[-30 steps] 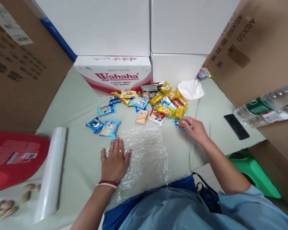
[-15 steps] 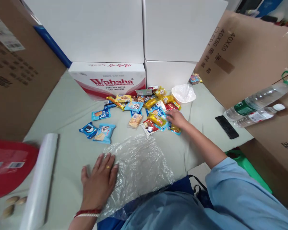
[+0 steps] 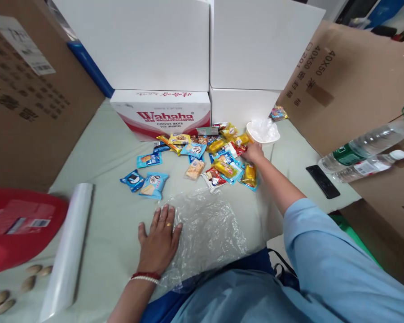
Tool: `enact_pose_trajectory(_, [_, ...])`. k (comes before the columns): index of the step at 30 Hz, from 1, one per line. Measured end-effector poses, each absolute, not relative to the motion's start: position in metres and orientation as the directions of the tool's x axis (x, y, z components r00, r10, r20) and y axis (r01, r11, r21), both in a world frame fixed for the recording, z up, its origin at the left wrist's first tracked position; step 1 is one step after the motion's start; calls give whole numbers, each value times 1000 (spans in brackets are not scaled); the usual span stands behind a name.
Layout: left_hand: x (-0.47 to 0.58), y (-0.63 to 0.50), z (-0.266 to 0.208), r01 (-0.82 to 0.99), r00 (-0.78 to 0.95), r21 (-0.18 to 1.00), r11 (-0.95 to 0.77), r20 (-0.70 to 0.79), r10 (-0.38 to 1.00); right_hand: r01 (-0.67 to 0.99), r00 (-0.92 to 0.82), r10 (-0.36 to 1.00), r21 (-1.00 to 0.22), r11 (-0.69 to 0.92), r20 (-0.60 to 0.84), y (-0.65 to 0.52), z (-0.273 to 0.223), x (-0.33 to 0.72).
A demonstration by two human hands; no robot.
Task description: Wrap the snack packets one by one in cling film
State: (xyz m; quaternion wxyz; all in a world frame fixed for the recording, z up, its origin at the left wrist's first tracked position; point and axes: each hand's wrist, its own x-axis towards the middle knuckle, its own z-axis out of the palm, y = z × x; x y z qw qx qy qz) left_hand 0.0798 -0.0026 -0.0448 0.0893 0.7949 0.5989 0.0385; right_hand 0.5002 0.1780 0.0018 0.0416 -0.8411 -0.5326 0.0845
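My left hand (image 3: 160, 240) lies flat with its fingers spread, pressing on the left edge of a clear plastic bag (image 3: 210, 226) laid out at the table's near side. My right hand (image 3: 255, 153) reaches to the right side of a heap of small wrapped snacks. Its fingertips are at a red snack packet (image 3: 239, 150); they are partly hidden, so I cannot tell whether they grip it. Nearby are a yellow-wrapped snack (image 3: 250, 175), another yellow one (image 3: 225, 168) and a red-and-white packet (image 3: 213, 178). Behind the hand is a white bowl (image 3: 263, 133) lined with thin plastic.
Blue snack packets (image 3: 154, 185) lie left of the heap. A plastic-film roll (image 3: 69, 251), a red object (image 3: 20, 229) and several brown nut-like pieces (image 3: 28, 283) are at left. On the right are a phone (image 3: 323, 181) and two bottles (image 3: 366, 146). Boxes (image 3: 161, 114) wall the back.
My right hand has moved slightly farther back, from beside the blue and yellow packets to the red packet. My left hand stays flat on the bag. The whole view has shifted a little.
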Motion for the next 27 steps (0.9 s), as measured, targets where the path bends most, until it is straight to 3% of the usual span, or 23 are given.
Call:
enact_pose_trajectory(5, [70,-4,-50,923,337,191,-334,21,941,899,408,909,-136,-416,-87,159,24,523])
enact_pose_trajectory(8, [70,-6,-52,918,341,194,-346,59,938,900,391,919,-231,-370,50,124,44,526])
enact_pose_trajectory(11, [76,-6,-51,923,327,187,-335,70,942,869,197,953,-490,-62,229,74,56,489])
enact_pose_trajectory(13, [80,-5,-50,930,317,176,-323,61,946,757,-88,951,-600,258,297,41,51,444])
enact_pose_trajectory(15, [82,-4,-49,933,316,165,-320,49,947,651,-317,886,-602,462,338,15,37,395])
enact_pose_trajectory(18, [79,-3,-48,929,329,171,-329,28,944,681,-457,850,-512,524,262,-7,5,342])
enact_pose_trajectory(22, [63,-3,-45,938,297,182,-296,23,955,768,-493,863,-413,490,106,-11,-22,332])
enact_pose_trajectory(27, [49,-4,-45,939,316,128,-319,46,948,744,-424,873,-458,487,239,23,-8,370])
